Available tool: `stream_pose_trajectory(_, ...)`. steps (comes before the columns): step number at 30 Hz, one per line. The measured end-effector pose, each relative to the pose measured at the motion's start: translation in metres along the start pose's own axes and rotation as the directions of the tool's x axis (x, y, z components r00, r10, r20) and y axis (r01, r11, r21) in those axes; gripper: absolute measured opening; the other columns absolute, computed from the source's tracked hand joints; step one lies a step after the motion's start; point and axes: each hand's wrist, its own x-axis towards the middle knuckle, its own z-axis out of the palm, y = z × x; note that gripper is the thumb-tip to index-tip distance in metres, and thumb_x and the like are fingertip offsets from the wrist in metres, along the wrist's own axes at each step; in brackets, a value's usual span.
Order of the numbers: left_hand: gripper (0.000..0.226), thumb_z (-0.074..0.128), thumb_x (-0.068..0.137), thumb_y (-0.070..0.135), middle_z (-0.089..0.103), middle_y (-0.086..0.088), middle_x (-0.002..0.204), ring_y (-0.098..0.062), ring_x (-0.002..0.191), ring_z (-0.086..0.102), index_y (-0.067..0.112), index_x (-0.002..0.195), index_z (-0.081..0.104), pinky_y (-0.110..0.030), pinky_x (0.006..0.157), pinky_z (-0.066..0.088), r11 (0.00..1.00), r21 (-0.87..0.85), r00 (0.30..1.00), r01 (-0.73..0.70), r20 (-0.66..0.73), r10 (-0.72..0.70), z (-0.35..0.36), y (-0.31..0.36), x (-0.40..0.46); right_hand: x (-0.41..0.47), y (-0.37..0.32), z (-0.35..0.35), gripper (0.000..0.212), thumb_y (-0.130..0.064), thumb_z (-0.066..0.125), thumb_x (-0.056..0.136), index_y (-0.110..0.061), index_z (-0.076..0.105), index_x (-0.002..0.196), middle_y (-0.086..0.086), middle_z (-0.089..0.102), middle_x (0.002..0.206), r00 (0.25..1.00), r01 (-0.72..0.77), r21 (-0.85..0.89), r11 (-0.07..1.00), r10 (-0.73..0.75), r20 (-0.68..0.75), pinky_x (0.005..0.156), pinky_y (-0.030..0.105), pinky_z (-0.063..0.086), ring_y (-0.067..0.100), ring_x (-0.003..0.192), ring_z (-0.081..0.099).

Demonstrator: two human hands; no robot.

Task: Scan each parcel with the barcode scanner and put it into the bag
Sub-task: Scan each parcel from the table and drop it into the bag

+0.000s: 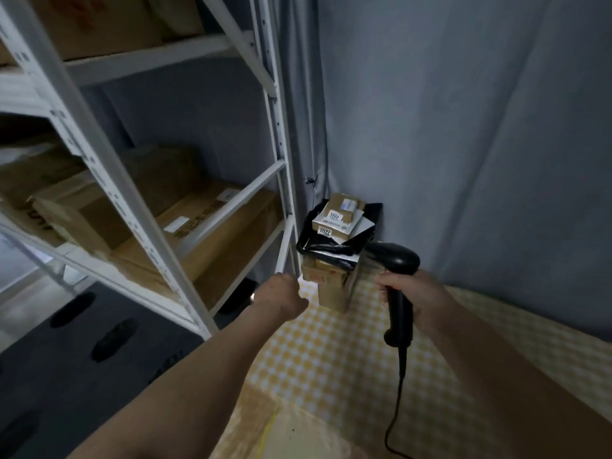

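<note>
Gripping the barcode scanner [395, 260] in my right hand [410, 293], I reach my left hand [281, 293], fingers hidden, toward parcels [337, 223] stacked just ahead at the table's [331, 359] far corner.

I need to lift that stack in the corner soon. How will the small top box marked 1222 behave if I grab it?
The 1222 box looks like stiff cardboard, so it should hold its shape. It seems small, probably light. It lies askew on another box above crinkled black plastic, so a push may slide or topple it.
</note>
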Motion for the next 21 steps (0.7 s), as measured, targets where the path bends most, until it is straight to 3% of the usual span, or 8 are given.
stream_pose_trajectory(4, 0.044, 0.061, 0.089, 0.036, 0.058, -0.009, 0.127, -0.027, 0.118, 0.055, 0.016, 0.127, 0.054, -0.035, 0.091, 0.047, 0.999, -0.049, 0.999, -0.008, -0.032, 0.007, -0.016, 0.032, 0.065, 0.057, -0.029, -0.011, 0.006, -0.001, 0.068, 0.082, -0.003, 0.065, 0.076, 0.009, 0.061, 0.064, 1.000, 0.022, -0.012, 1.000, -0.022, 0.006, 0.060, 0.029, 0.048, 0.019, 0.058, 0.056)
stream_pose_trajectory(8, 0.077, 0.074, 0.078, 0.039, 0.051, -0.010, 0.130, -0.030, 0.121, 0.052, 0.015, 0.138, 0.032, -0.040, 0.093, 0.048, 0.972, -0.235, 0.997, 0.024, -0.070, -0.042, -0.019, 0.051, 0.116, 0.096, -0.043, -0.014, 0.006, 0.000, 0.067, 0.081, -0.003, 0.064, 0.077, 0.009, 0.060, 0.063, 0.999, 0.013, 0.030, 0.999, -0.014, 0.029, 0.060, 0.031, 0.046, 0.020, 0.058, 0.053)
stream_pose_trajectory(12, 0.089, 0.079, 0.070, 0.048, 0.046, -0.011, 0.133, -0.030, 0.127, 0.044, 0.014, 0.137, 0.031, -0.042, 0.101, 0.043, 0.949, -0.314, 0.990, 0.023, -0.123, -0.065, -0.026, 0.071, 0.161, 0.117, -0.047, -0.013, 0.007, -0.001, 0.069, 0.080, -0.005, 0.066, 0.076, 0.006, 0.064, 0.061, 1.000, -0.010, 0.014, 1.000, 0.010, 0.008, 0.065, 0.032, 0.049, 0.019, 0.061, 0.058)
stream_pose_trajectory(16, 0.101, 0.078, 0.069, 0.056, 0.037, -0.015, 0.143, -0.033, 0.135, 0.032, 0.010, 0.143, 0.027, -0.040, 0.109, 0.032, 0.940, -0.333, 0.988, 0.077, -0.100, -0.116, -0.030, 0.090, 0.210, 0.128, -0.048, -0.014, 0.003, -0.002, 0.068, 0.082, -0.001, 0.066, 0.083, 0.009, 0.064, 0.067, 0.999, -0.044, 0.017, 0.999, 0.044, -0.008, 0.060, 0.026, 0.051, 0.019, 0.063, 0.059)
stream_pose_trajectory(21, 0.115, 0.075, 0.061, 0.070, 0.035, -0.018, 0.146, -0.034, 0.136, 0.031, 0.007, 0.145, 0.026, -0.041, 0.110, 0.028, 0.965, -0.238, 0.986, 0.106, -0.102, -0.134, -0.022, 0.110, 0.261, 0.140, -0.050, -0.009, 0.006, 0.000, 0.069, 0.079, 0.004, 0.065, 0.083, 0.015, 0.059, 0.067, 0.990, -0.061, 0.060, 0.996, 0.068, -0.122, 0.056, 0.028, 0.047, 0.021, 0.057, 0.054)
